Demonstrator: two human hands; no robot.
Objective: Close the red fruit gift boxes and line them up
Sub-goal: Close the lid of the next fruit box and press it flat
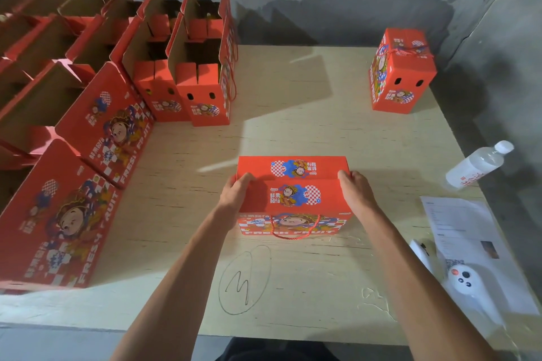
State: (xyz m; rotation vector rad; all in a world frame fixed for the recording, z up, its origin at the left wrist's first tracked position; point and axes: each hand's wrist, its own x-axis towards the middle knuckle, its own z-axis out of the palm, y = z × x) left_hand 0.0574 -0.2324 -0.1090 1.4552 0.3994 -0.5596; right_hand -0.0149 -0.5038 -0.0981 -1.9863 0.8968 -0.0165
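Near the middle of the bench (322, 132), a little toward its near edge, stands a closed red gift box (291, 195), its top flaps folded down and meeting along a seam, a red cord handle (293, 233) hanging over its printed front. The left hand (236, 192) grips the box's left top edge and the right hand (353, 189) grips its right top edge, fingers curled over the lid on both sides.

At the far right corner a second closed box (401, 70) stands alone, its cord lying across the top, well apart from the one being held.

Along the left edge and far left corner crowd the open boxes (187, 67), flaps standing upright and brown cardboard inside showing; what they hold cannot be made out, the interiors being dark. Two larger ones (88, 184) near the left edge lean with their printed sides facing up.

By the right edge lie a clear plastic bottle (478, 165) on its side, a printed paper sheet (469, 243), and a white device (463, 278) with small buttons resting partly on that sheet. A pencilled oval scribble (245, 280) marks the bare wood between the forearms, just short of the held box.
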